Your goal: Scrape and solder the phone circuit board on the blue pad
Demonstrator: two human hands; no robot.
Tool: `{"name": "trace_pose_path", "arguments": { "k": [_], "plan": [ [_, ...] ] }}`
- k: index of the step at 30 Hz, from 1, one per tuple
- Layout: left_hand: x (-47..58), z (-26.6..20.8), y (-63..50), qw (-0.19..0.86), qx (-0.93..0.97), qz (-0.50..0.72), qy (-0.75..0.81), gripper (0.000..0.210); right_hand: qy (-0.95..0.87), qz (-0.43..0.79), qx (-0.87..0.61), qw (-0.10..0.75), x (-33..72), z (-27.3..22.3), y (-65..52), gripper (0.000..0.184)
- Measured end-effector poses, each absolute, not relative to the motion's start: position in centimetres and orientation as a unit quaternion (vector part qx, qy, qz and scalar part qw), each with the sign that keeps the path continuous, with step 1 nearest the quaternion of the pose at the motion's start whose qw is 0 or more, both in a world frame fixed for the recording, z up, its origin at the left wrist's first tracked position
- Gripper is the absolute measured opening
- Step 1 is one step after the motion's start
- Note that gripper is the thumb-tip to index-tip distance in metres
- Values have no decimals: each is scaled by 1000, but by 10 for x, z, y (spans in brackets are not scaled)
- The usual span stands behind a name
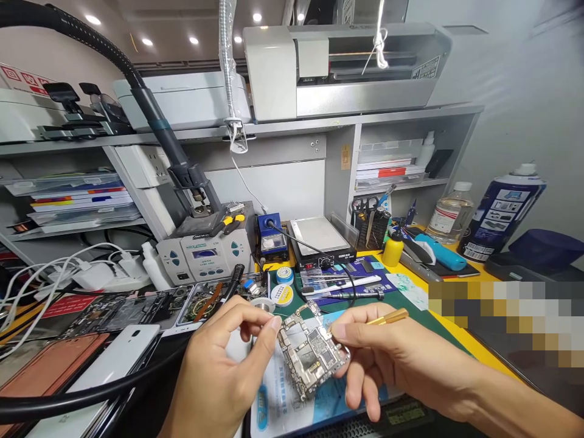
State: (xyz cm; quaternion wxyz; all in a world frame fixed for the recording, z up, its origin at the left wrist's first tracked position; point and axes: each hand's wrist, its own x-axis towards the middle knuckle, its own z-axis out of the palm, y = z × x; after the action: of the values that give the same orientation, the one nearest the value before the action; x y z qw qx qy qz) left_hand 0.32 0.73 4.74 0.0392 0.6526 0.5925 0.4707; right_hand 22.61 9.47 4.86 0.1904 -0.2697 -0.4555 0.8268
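A phone circuit board (312, 350), packed with chips and metal shields, is held tilted between my two hands above a blue-and-white packet (274, 395). My left hand (223, 359) pinches at its upper left edge with thumb and index finger. At the right edge, the thumb and fingers of my right hand (383, 347) grip the board. A slim gold-coloured tool (387, 317), which looks like tweezers, is tucked in the same hand. Its tip is hidden by the fingers.
Behind the hands are round tins (281, 295), a white brush (342, 285) and a small heating plate (319, 237). A soldering station (205, 258) stands left of these. Phones (100, 371) and a black hose (91, 398) lie at left. Bottles (449, 213) and a spray can (502, 210) stand right.
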Motion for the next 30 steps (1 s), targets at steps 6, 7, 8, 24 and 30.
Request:
{"name": "trace_pose_path", "arguments": {
  "k": [6,7,8,24,30],
  "plan": [
    [0,47,4,57,657,480,578,6,-466,821,-269,192,225,50,94,27],
    [0,48,3,63,660,481,574,5,-467,821,-268,188,225,51,94,27],
    [1,50,3,72,663,481,569,7,-467,823,-267,184,224,51,93,27],
    [-2,59,2,243,727,385,514,10,-490,825,-278,43,221,54,86,16],
    [0,56,3,238,733,379,512,11,-495,822,-278,40,221,56,86,17]
  ]
}}
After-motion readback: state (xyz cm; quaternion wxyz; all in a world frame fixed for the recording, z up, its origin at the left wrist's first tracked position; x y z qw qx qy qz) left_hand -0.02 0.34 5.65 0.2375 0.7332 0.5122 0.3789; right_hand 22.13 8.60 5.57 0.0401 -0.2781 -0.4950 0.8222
